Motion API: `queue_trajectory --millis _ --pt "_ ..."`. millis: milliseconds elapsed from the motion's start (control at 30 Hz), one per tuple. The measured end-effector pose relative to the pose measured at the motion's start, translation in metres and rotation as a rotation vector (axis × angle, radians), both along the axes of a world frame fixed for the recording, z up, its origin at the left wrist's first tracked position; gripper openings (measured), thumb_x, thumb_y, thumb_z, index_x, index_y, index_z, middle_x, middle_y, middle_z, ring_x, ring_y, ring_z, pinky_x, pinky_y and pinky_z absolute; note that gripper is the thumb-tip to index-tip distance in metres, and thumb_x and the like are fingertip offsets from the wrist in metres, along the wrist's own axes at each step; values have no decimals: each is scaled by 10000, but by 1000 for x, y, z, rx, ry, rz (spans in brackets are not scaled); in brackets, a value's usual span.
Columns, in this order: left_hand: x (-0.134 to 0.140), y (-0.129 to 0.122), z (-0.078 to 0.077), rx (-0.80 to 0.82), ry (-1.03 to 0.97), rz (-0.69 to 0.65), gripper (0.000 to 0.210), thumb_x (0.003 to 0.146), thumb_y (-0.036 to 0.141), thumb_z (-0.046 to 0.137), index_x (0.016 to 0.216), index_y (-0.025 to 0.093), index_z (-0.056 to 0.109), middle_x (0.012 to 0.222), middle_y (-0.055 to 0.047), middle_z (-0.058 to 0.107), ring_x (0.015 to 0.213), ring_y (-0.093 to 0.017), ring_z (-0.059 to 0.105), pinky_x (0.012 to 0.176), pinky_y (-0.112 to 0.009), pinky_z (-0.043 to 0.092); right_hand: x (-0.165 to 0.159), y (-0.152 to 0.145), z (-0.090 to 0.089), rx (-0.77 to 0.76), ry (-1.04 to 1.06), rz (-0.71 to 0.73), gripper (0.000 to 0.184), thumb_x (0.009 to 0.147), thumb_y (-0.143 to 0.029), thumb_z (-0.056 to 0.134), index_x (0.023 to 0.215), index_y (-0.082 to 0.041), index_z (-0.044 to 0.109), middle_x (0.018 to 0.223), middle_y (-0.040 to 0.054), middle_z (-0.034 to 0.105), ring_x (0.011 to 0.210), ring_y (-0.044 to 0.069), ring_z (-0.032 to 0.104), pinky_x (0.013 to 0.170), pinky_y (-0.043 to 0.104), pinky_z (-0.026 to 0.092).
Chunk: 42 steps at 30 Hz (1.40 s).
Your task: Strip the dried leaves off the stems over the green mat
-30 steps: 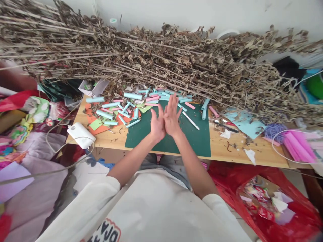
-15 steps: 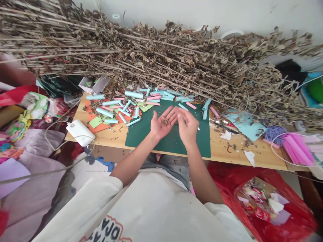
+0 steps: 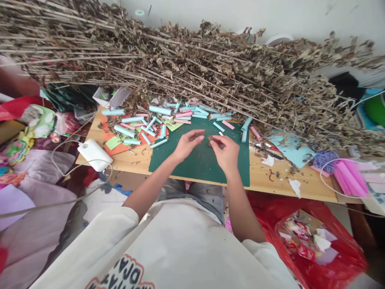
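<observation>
Over the dark green mat (image 3: 171, 160), my left hand (image 3: 188, 145) is turned sideways, its fingers stretched toward the right and the thumb a little below them. I see nothing in it. My right hand (image 3: 225, 153) is beside it, thumb and fingertips pinched on a small clump of crumbled dried leaf (image 3: 209, 139). A gap of mat separates the two hands. Small specks lie on the mat below them. Rolled blue paper tubes (image 3: 160, 110) and pink paper tubes (image 3: 228, 125) are scattered just behind my hands.
A deep heap of dried plant stalks (image 3: 186, 68) spans the back of the wooden table (image 3: 264, 185). At left lies a white power bank (image 3: 94, 154) with a cable. A black pen (image 3: 272, 153) and blue paper (image 3: 293, 148) are to the right. A red plastic bag (image 3: 345, 241) of scraps stands below.
My left hand was palm up with brown crumbs on it; it has turned sideways and the crumbs are gone from view. The hands have moved apart, and a leaf clump shows in my right fingertips.
</observation>
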<state>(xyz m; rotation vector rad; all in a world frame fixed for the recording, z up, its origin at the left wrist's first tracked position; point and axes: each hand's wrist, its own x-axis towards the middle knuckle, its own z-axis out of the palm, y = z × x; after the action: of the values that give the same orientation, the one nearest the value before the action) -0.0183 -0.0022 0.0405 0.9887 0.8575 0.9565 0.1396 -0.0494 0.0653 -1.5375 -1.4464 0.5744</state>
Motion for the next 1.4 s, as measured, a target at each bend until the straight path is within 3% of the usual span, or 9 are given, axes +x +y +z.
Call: queue_trajectory --millis 100,200,500,667,767,900,1067,1267,1400 --pt "-7 1 -4 85 107 -61 429 674 402 810 993 124 733 943 -93 734 808 -180 667 792 -316 535 1 -1 -4 -63 43 45 174 815 -283 633 928 -193 728 860 50 719 728 171 656 718 320 552" --pt "-6 -3 -8 46 81 -68 403 651 403 820 913 107 744 823 -75 733 734 -165 664 749 -311 552 -6 -5 -10 -109 135 45 192 802 -299 648 954 -193 700 847 44 718 740 172 665 728 315 553" --pt "-10 -14 -15 88 220 -73 350 725 402 747 912 107 760 763 -76 732 652 -155 653 661 -281 542 -12 -15 -22 -96 191 27 166 794 -341 661 865 -200 714 882 53 724 779 183 670 765 323 558" --pt "-5 -21 -19 177 314 36 260 766 353 701 879 122 743 795 -67 728 693 -148 656 674 -256 528 -16 -15 -30 -148 340 -52 151 715 -322 713 781 -187 700 748 29 708 650 158 636 680 305 549" --pt "-4 -18 -21 95 241 84 276 738 357 730 858 109 730 744 -59 711 642 -131 638 641 -250 524 -16 -13 -32 -147 500 -112 178 666 -327 752 757 -183 701 717 22 705 653 155 638 676 300 548" --pt "-4 -15 -18 -30 114 0 364 695 408 777 884 99 739 743 -64 717 638 -132 644 675 -283 557 -14 -13 -33 -165 594 -92 205 659 -337 776 791 -187 729 774 33 729 716 168 668 731 324 565" --pt "-1 -18 -16 -69 72 -20 410 655 411 813 911 97 743 798 -75 736 682 -146 674 720 -303 581 -16 -14 -38 -115 568 -40 212 693 -340 757 855 -206 744 895 44 733 821 184 686 823 357 573" --pt "2 -19 -18 -105 91 23 391 617 422 826 801 97 712 696 -46 702 601 -127 648 647 -285 577 -22 -17 -42 -86 531 -177 234 697 -366 738 840 -183 712 834 59 726 786 191 684 826 383 580" --pt "2 -19 -18 -125 70 7 383 632 418 813 798 96 690 703 -43 691 604 -117 639 641 -271 561 -25 -19 -41 -57 513 -96 234 703 -355 731 869 -190 726 947 77 721 851 199 687 837 379 581"
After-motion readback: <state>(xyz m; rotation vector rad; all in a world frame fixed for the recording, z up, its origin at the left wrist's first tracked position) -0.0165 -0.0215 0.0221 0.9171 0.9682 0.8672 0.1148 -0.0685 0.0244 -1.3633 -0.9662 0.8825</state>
